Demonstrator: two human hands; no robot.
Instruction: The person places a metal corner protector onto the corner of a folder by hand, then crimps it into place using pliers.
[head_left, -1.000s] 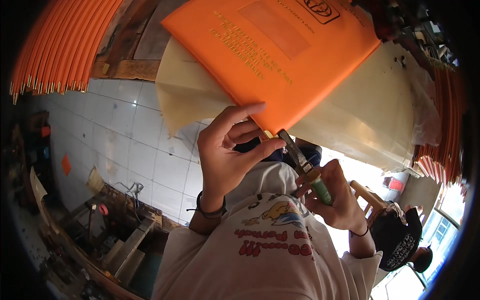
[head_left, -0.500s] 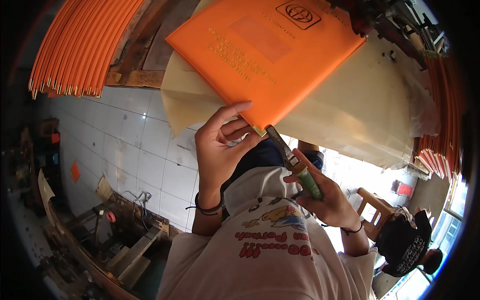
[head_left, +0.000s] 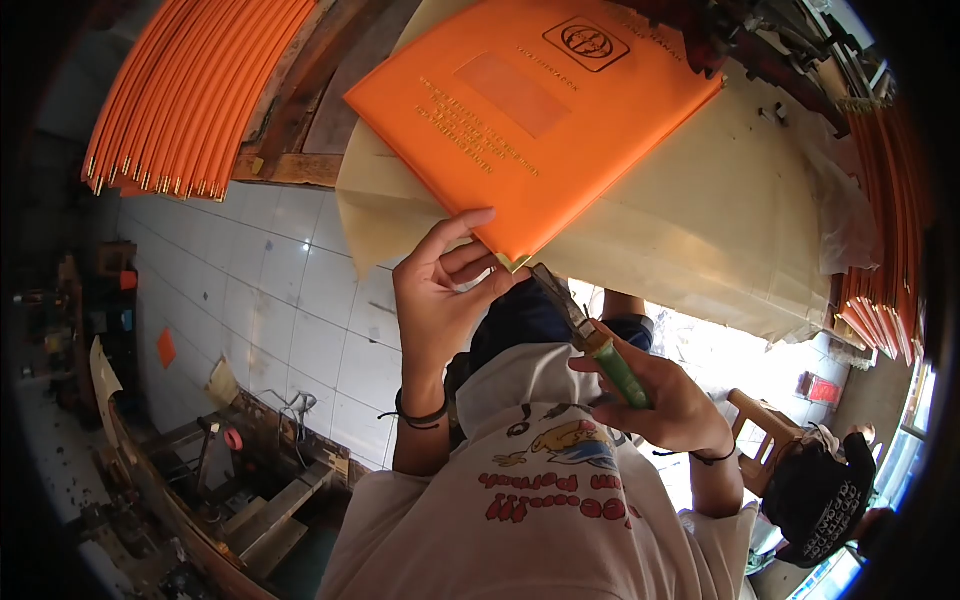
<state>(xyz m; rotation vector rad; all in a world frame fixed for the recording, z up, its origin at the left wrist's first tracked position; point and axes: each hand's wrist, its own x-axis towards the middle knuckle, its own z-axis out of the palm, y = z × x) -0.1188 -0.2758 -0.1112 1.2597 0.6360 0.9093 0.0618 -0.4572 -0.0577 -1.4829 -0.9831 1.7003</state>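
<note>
An orange folder cover (head_left: 500, 150) with gold lettering and a black emblem lies on a paper-covered bench, one corner jutting toward me. That corner wears a small gold metal corner piece (head_left: 514, 263). My left hand (head_left: 440, 285) grips the folder by this corner, fingers on its left edge and near the metal. In my right hand (head_left: 665, 395) is a pair of pliers (head_left: 600, 350) with green handles, my fingers closed round them. The plier jaws sit just right of the corner piece, slightly apart from it.
Brown paper (head_left: 690, 220) covers the bench under the folder. A row of orange folders (head_left: 190, 100) with gold corners is at upper left, and another stack (head_left: 885, 220) at far right. Dark machinery (head_left: 700, 35) overhangs the top. A person in black (head_left: 820, 505) is at lower right beside a stool (head_left: 760, 430).
The plier jaws have come off the gold corner piece and moved slightly down and right with my right hand. My left hand keeps its hold on the folder.
</note>
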